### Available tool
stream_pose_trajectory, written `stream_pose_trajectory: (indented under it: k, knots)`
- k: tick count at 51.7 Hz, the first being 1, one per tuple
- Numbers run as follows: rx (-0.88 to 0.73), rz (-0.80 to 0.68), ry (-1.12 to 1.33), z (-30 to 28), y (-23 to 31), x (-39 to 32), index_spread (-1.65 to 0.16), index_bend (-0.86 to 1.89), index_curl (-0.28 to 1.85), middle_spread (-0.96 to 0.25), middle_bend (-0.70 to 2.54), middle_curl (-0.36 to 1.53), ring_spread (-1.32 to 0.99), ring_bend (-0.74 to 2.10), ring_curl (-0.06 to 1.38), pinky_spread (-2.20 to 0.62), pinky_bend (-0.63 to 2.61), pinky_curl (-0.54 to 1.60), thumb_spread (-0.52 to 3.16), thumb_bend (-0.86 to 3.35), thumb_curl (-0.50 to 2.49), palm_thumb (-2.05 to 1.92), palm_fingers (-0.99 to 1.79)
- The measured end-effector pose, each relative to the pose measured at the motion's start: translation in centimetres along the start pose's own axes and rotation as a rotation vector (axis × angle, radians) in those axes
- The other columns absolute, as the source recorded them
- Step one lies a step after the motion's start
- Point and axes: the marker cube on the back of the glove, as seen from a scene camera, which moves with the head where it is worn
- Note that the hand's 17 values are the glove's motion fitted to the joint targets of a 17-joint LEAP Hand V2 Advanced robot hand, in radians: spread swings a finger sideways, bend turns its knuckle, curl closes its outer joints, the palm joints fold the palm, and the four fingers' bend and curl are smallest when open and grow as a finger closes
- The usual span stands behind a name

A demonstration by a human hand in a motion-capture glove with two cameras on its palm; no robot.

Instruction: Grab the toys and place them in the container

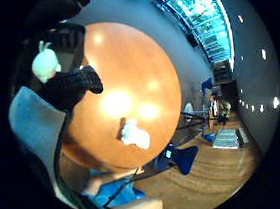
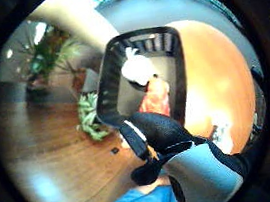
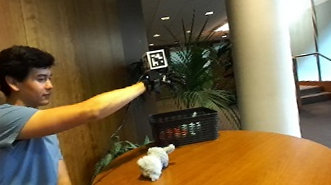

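Person seated at the round wooden bench, right arm stretched out straight, gloved right hand held high above the black basket. The basket sits at the far edge of the bench, near the wood wall and a potted palm.

The grip: from the outside I cannot tell. The little-finger palm camera shows gloved fingers curled, with a small white toy right beside them; whether it is pinched or just next to them is unclear. The thumb-side palm camera looks straight down into the basket, with the thumb in front of it.

Inside the basket: a white toy and an orange one, touching.

On the bench: a white plush animal lies on its own, well short of the basket, nearer the person.
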Motion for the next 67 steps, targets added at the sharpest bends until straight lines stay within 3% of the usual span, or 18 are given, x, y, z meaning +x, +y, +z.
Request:
stream_pose_trajectory:
  k: [8,12,17,28,34,44,54,59,67]
  knots:
    - [-0.027,0.078,0.126,0.3,0.9,-2.2,-0.27,0.06,0.21,0.13,0.17,0.44,0.03,0.88,0.51,-0.11,1.65,0.41,1.09,-0.05,0.34,-0.04,-0.18]
    - [-0.055,0.191,0.078,0.6,1.8,-1.5,-0.27,0.06,0.20,0.13,0.17,0.43,0.04,0.86,0.49,-0.09,1.63,0.39,1.09,-0.05,0.33,-0.04,-0.18]
    - [-0.100,0.119,0.084,1.9,4.7,1.5,-0.26,0.06,0.18,0.13,0.18,0.42,0.05,0.84,0.48,-0.08,1.62,0.38,1.10,-0.05,0.31,-0.05,-0.18]
    - [-0.165,0.133,-0.019,5.7,10.1,7.3,-0.25,0.05,0.15,0.14,0.14,0.38,0.09,0.69,0.42,-0.03,1.66,0.38,1.10,-0.05,0.28,-0.05,-0.29]
    - [-0.198,0.383,0.054,9.1,12.4,10.7,-0.25,0.04,0.13,0.14,0.15,0.36,0.10,0.57,0.38,0.00,1.65,0.38,1.10,-0.05,0.27,-0.04,-0.32]
    - [-0.266,0.334,0.071,15.7,16.4,13.6,-0.25,0.04,0.11,0.14,0.14,0.33,0.12,0.48,0.34,0.03,1.60,0.36,1.09,-0.04,0.26,-0.04,-0.30]
    - [-0.302,0.475,0.010,21.4,17.9,13.4,-0.25,0.03,0.09,0.14,0.13,0.30,0.12,0.44,0.33,0.05,1.58,0.35,1.09,-0.04,0.26,-0.04,-0.28]
    - [-0.353,0.352,0.121,24.0,19.4,13.9,-0.25,0.03,0.09,0.13,0.14,0.29,0.13,0.41,0.32,0.05,1.56,0.34,1.08,-0.05,0.25,-0.05,-0.29]
    - [-0.260,0.452,-0.012,25.6,19.2,11.4,-0.26,0.07,0.09,0.12,0.13,0.27,0.13,0.37,0.32,0.05,1.54,0.34,1.08,-0.05,0.24,-0.05,-0.26]
